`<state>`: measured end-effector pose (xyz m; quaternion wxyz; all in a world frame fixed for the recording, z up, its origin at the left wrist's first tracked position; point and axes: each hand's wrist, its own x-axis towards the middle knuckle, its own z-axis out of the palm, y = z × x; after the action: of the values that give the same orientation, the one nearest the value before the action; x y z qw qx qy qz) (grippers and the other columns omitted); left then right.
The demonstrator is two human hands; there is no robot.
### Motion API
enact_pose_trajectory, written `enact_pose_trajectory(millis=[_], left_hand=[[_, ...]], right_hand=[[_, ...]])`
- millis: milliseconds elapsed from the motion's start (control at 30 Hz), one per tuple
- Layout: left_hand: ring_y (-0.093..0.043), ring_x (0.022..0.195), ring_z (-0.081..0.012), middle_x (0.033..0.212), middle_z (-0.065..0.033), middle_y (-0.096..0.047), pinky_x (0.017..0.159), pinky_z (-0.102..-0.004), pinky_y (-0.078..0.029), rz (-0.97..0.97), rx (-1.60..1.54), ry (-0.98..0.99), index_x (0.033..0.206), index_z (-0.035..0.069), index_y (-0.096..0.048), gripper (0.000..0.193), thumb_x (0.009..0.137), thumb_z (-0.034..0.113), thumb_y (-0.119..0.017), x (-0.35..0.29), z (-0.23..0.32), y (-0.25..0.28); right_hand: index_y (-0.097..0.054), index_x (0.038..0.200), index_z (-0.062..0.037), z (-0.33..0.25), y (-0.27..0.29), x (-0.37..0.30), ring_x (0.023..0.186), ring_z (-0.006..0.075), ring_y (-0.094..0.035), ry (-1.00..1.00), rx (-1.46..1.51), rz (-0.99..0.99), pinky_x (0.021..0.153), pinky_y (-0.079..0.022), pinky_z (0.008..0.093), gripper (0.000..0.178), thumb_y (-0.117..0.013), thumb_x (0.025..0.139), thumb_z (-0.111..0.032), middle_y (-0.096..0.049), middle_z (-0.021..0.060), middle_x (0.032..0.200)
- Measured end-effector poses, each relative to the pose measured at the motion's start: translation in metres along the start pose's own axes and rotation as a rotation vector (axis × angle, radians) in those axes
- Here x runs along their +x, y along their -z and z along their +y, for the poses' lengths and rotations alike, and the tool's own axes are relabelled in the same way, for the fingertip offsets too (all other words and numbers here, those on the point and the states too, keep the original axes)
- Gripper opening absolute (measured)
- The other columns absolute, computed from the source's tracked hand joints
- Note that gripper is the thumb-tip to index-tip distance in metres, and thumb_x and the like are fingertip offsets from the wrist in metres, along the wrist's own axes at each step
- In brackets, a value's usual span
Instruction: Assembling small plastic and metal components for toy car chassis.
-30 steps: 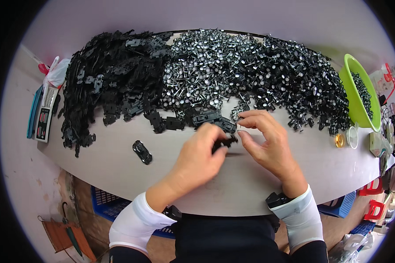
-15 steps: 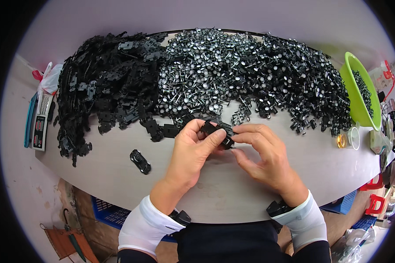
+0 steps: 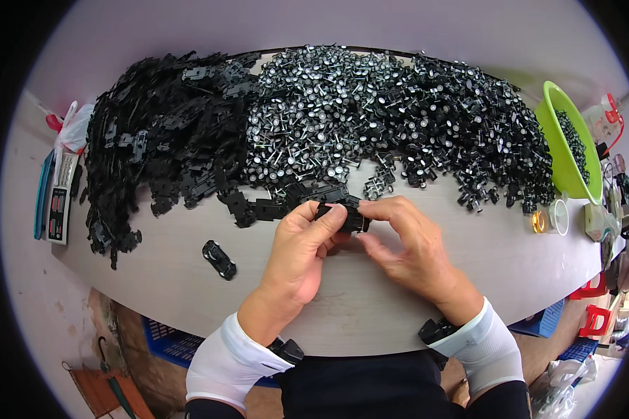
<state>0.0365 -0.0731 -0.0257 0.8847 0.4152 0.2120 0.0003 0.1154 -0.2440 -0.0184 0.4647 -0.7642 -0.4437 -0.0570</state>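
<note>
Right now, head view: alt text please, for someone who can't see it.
Both hands, left hand and right hand, pinch a small black plastic part over a pale table. Behind lie a heap of black plastic frames and a heap of wheel-and-axle pieces; a green bowl sits at right.

The small black part (image 3: pixel 347 218) is mostly hidden between both hands' fingers (image 3: pixel 328 222) — its shape is unclear.
</note>
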Motion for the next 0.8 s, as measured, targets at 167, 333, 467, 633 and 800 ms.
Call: enact_pose_trajectory(millis=[167, 333, 467, 633, 800], left_hand=[[-0.061, 0.076, -0.0061, 0.093, 0.0001, -0.071, 0.071, -0.0225, -0.047, 0.018, -0.036, -0.056, 0.098, 0.01, -0.066, 0.007, 0.097, 0.015, -0.071, -0.001, -0.003, -0.006], [-0.068, 0.085, -0.0099, 0.096, -0.0037, -0.072, 0.076, -0.0263, -0.055, -0.057, 0.045, -0.09, 0.099, 0.007, -0.063, 0.01, 0.098, 0.014, -0.07, -0.002, -0.002, -0.011], [-0.07, 0.081, -0.0136, 0.095, -0.0029, -0.072, 0.071, -0.032, -0.058, -0.044, 0.125, -0.037, 0.102, 0.008, -0.063, 0.012, 0.101, 0.02, -0.066, -0.003, 0.004, -0.013], [-0.069, 0.082, -0.0137, 0.094, -0.0027, -0.071, 0.071, -0.0315, -0.058, -0.105, 0.146, 0.025, 0.104, 0.008, -0.064, 0.014, 0.103, 0.022, -0.063, -0.002, 0.002, -0.012], [-0.068, 0.082, -0.0132, 0.094, -0.0027, -0.07, 0.071, -0.0311, -0.057, -0.108, 0.156, 0.035, 0.109, 0.007, -0.064, 0.018, 0.105, 0.023, -0.059, -0.001, 0.002, -0.011]], right_hand=[[-0.063, 0.114, -0.0014, -0.007, -0.005, 0.0, 0.089, 0.0303, -0.068, 0.026, 0.005, 0.057, 0.074, -0.057, 0.0367, 0.04, -0.079, 0.077, 0.002, -0.068, 0.013, 0.105], [-0.068, 0.114, -0.0002, 0.008, 0.015, 0.002, 0.085, 0.0238, -0.07, -0.056, 0.178, -0.03, 0.073, -0.056, 0.0319, 0.031, -0.077, 0.084, -0.003, -0.071, 0.012, 0.102], [-0.071, 0.111, -0.0047, 0.034, 0.05, 0.005, 0.075, 0.0176, -0.066, -0.275, -0.159, 0.187, 0.068, -0.053, 0.0315, 0.025, -0.073, 0.087, -0.001, -0.069, 0.0076, 0.095], [-0.068, 0.109, -0.0052, 0.043, 0.045, 0.003, 0.081, 0.0255, -0.063, -0.331, -0.354, 0.079, 0.073, -0.051, 0.0362, 0.025, -0.072, 0.085, -0.002, -0.061, 0.009, 0.097], [-0.064, 0.087, -0.0009, 0.04, 0.046, 0.0, 0.083, 0.0286, -0.064, -0.388, -0.218, -0.011, 0.074, -0.05, 0.039, 0.009, -0.072, 0.082, -0.003, -0.059, 0.0111, 0.091]])
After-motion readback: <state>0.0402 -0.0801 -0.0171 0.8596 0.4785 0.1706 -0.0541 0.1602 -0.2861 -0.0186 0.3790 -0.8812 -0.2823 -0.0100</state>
